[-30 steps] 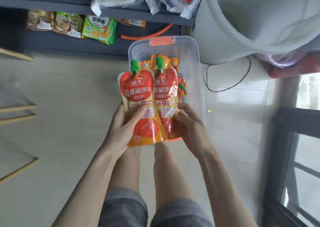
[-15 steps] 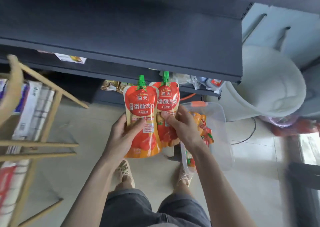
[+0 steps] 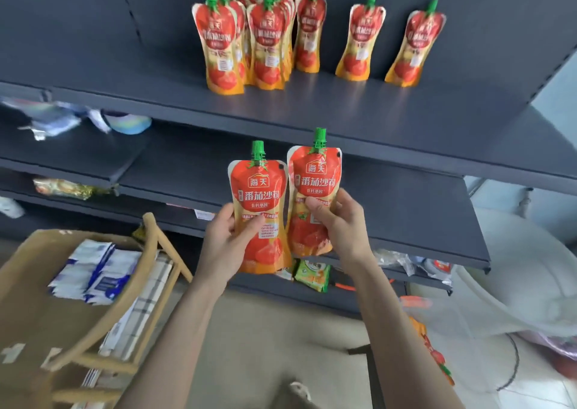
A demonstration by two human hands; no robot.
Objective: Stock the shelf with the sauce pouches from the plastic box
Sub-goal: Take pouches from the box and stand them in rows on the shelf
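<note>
While both hands hold sauce pouches up before the dark grey metal shelf [image 3: 359, 115], the head view takes in much around them. At the left is a light wooden chair frame [image 3: 156, 252], with a brown cardboard box [image 3: 28, 283] of white and blue packets [image 3: 90, 274] by it. A green snack packet [image 3: 312, 276] lies on a low board just under the held pouches, and a large white round object [image 3: 515, 299], blurred, is at the right. Low by the right forearm lie more red and orange pouches [image 3: 432, 351], too blurred to tell what holds them. The front edge of the upper board runs just above the two held pouches, between them and the standing pouches [image 3: 268, 40] there. Those form a tight cluster at the left and three single ones spaced to the right, all upright. The left hand [image 3: 224, 246] grips the left-hand pouch [image 3: 259, 202] by its lower half, thumb across the front. The right hand [image 3: 340, 224] grips the right-hand pouch [image 3: 312, 187] likewise, a little higher. Both pouches are upright, side by side with edges meeting, red on top with a tomato print, orange at the foot, with white lettering and a green screw cap
</note>
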